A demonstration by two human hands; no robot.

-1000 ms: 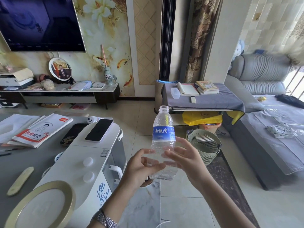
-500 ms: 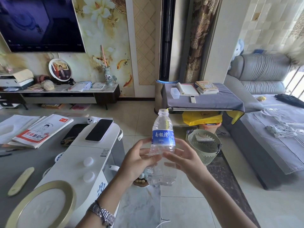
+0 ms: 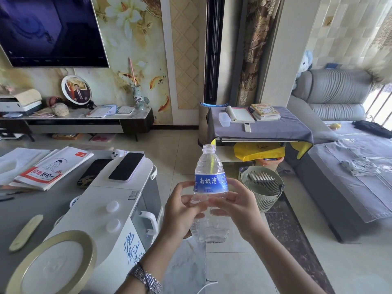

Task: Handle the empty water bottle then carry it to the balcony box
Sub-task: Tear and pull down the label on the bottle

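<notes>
You have the bottle point(image 3: 211, 194) upright and uncapped, right of the dispenser point(image 3: 118, 200), your left hand point(image 3: 182, 211) and right hand point(image 3: 237, 206) each pinching its middle. No balcony box shows; the carry remains.

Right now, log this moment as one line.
stage: handling | bottle: upright, uncapped, empty | left hand: gripping | right hand: gripping | balcony box: unseen
</notes>
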